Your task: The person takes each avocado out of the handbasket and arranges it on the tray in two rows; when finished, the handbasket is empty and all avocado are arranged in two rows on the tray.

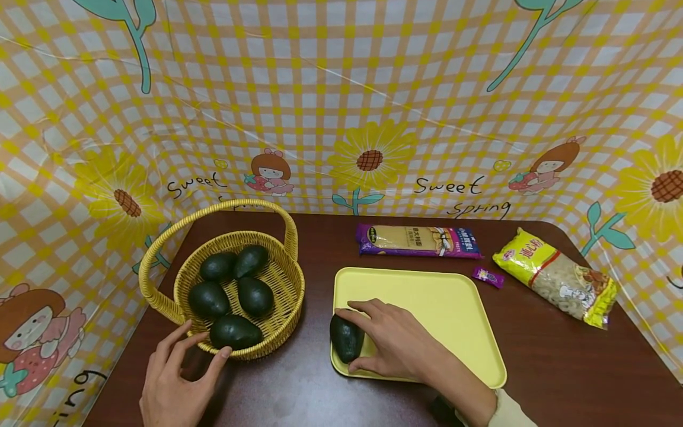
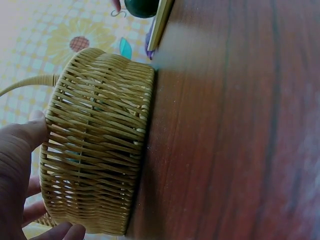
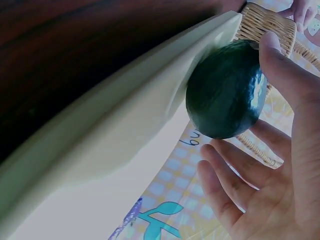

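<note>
A yellow wicker basket [image 1: 290,332] with a tall arched handle stands at the left and holds several dark green avocados [image 1: 255,298]. My left hand [image 1: 178,373] grips the near left rim of this basket, thumb and fingers spread along it; the left wrist view shows the thumb against the wicker [image 2: 95,145]. On the left end of a pale yellow tray [image 1: 427,302] lies another avocado [image 1: 347,338]. My right hand [image 1: 400,341] holds that avocado, with the thumb at its near end and fingers at the far end.
Behind the tray lies a purple pasta pack [image 1: 418,241]. A small purple packet [image 1: 488,277] is by the tray's far right corner, and a yellow clear-fronted bag [image 1: 555,279] lies further right. A checked cloth [image 1: 341,95] hangs around the brown table [image 1: 277,391].
</note>
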A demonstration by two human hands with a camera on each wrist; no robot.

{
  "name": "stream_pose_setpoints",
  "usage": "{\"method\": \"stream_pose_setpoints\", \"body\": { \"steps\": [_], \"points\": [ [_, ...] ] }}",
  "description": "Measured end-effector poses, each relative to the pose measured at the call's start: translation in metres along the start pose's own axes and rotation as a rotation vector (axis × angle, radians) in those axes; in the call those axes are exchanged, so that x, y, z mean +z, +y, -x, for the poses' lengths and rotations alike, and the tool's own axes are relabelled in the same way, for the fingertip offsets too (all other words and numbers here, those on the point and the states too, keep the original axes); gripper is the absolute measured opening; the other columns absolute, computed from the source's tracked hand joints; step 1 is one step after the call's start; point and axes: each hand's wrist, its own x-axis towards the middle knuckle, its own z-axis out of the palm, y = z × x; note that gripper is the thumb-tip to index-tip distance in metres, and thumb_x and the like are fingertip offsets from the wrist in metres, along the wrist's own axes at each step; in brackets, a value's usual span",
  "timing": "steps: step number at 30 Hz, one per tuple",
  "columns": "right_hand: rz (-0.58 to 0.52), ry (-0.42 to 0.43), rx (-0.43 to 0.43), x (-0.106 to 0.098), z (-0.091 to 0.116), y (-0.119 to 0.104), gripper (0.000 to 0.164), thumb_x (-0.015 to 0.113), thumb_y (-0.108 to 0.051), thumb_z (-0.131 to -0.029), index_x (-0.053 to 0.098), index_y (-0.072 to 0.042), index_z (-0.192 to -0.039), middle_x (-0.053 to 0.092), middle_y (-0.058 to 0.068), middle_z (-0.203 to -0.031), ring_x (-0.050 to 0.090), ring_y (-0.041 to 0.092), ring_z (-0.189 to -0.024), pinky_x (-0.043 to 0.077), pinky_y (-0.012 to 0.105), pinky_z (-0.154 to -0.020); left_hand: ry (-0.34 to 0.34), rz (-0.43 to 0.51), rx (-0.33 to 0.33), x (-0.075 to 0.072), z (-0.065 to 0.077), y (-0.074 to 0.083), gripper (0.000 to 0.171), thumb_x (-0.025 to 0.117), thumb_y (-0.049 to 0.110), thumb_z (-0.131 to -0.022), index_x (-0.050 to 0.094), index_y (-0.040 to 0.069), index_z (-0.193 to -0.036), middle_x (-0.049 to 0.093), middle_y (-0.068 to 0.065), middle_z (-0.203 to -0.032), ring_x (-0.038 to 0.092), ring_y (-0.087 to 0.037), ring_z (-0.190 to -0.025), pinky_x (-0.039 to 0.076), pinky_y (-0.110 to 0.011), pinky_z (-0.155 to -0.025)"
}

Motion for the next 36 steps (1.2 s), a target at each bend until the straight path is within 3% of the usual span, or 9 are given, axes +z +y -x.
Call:
{"method": "stream_pose_setpoints", "body": {
  "steps": [10,21,36],
  "points": [
    [0.026,0.025,-0.032,-0.004,-0.004,0.0,0.092,0.085,-0.071,-0.081,0.057,-0.024,-0.155,0.065,0.006,-0.145,0.066,0.024,-0.128,0.061,0.046,-0.095,0.004,0.001,-0.003,0.001,0.0,-0.001,0.043,0.099,0.036,-0.079,0.082,0.017,-0.113,0.068,-0.003,-0.141,0.064,-0.027,-0.106,0.046,-0.035,-0.06],
    [0.045,0.063,-0.067,-0.013,-0.012,-0.001,0.086,0.083,-0.068,-0.086,0.059,-0.023,-0.154,0.066,0.005,-0.143,0.065,0.024,-0.129,0.061,0.046,-0.095,0.024,0.009,0.014,0.003,0.001,-0.001,0.044,0.098,0.035,-0.08,0.081,0.015,-0.115,0.068,-0.005,-0.142,0.065,-0.032,-0.111,0.054,-0.063,-0.07],
    [0.073,0.073,-0.1,-0.027,-0.027,-0.009,0.079,0.081,-0.063,-0.091,0.059,-0.022,-0.154,0.066,0.005,-0.143,0.065,0.023,-0.129,0.061,0.045,-0.096,0.024,-0.032,0.046,0.003,0.001,-0.002,0.041,0.095,0.037,-0.083,0.081,0.015,-0.115,0.069,-0.006,-0.142,0.066,-0.033,-0.108,0.055,-0.063,-0.064]
  ]
}}
